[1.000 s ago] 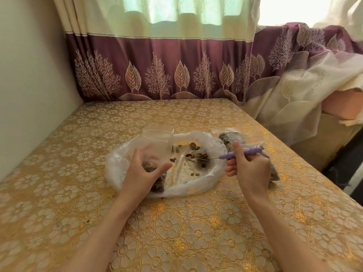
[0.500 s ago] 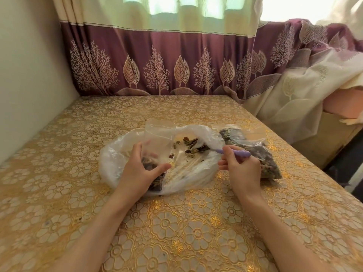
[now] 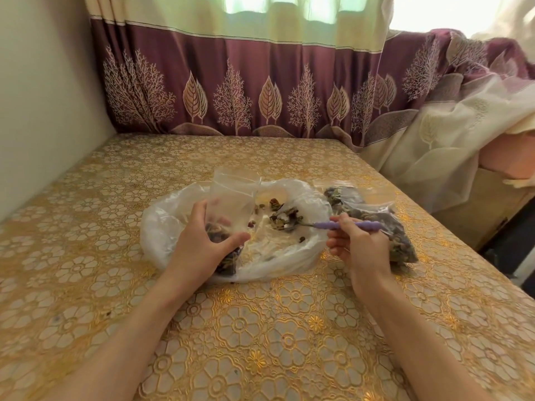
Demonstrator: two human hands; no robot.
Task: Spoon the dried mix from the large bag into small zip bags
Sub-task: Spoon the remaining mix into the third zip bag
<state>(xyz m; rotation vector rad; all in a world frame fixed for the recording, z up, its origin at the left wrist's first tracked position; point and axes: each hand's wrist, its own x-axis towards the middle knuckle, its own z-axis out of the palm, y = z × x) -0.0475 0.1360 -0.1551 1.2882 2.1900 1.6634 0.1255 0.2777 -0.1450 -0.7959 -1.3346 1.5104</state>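
The large white plastic bag (image 3: pixel 162 227) lies open on the table, with scattered dried mix (image 3: pixel 282 217) inside it. My left hand (image 3: pixel 199 244) grips a small clear zip bag (image 3: pixel 231 195) that stands upright over the large bag, with some mix in its bottom. My right hand (image 3: pixel 359 247) holds a spoon with a purple handle (image 3: pixel 347 225); its metal bowl rests in the dried mix. Filled small zip bags (image 3: pixel 376 218) lie to the right, partly hidden behind my right hand.
The table has a gold floral cloth (image 3: pixel 260 328). A wall (image 3: pixel 43 111) borders the left side, and a maroon curtain (image 3: pixel 260 82) hangs at the back. Cream fabric (image 3: pixel 448 140) is heaped past the table's right edge.
The spoon's bowl has dipped back into the mix in the large bag. The camera view has shifted down a little. My left hand keeps its hold on the small bag.
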